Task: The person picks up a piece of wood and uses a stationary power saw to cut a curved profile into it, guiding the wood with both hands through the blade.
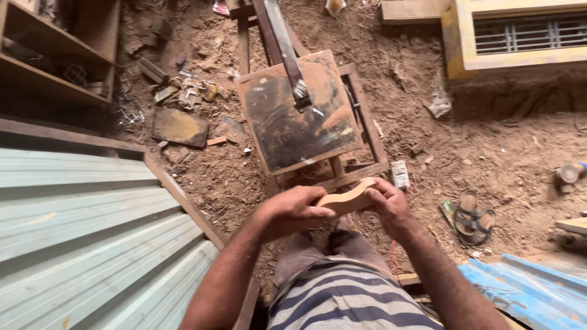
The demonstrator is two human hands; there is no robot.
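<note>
**Both hands gripping a curved wooden piece above the saw table**

Nearest the camera, the person's striped garment (342, 299) is filling the bottom of the view, with both forearms reaching forward from it. The left hand (292, 209) is wrapping closed over the near end of a curved wooden piece (347, 198), fingers curling over its top. The right hand (388, 205) is clasping the other end, thumb lying on the upper edge. The pale, wavy-edged piece is being held in the air between the two hands, just in front of the person's knees and just short of the near edge of the saw table (293, 116).

To the left, a corrugated metal sheet (85, 226) is lying beside the person; to the right, a blue sheet (532, 287) is showing at the lower corner. A pair of sandals (474, 217) is resting on the sawdust-covered ground (489, 146) near the right forearm.

Farther out, the square, dust-coated table is standing on a wooden frame, with the saw arm (287, 55) hanging over its middle. Beyond, wooden shelves (55, 55) are standing at the upper left and a yellow frame (520, 36) at the upper right.
</note>
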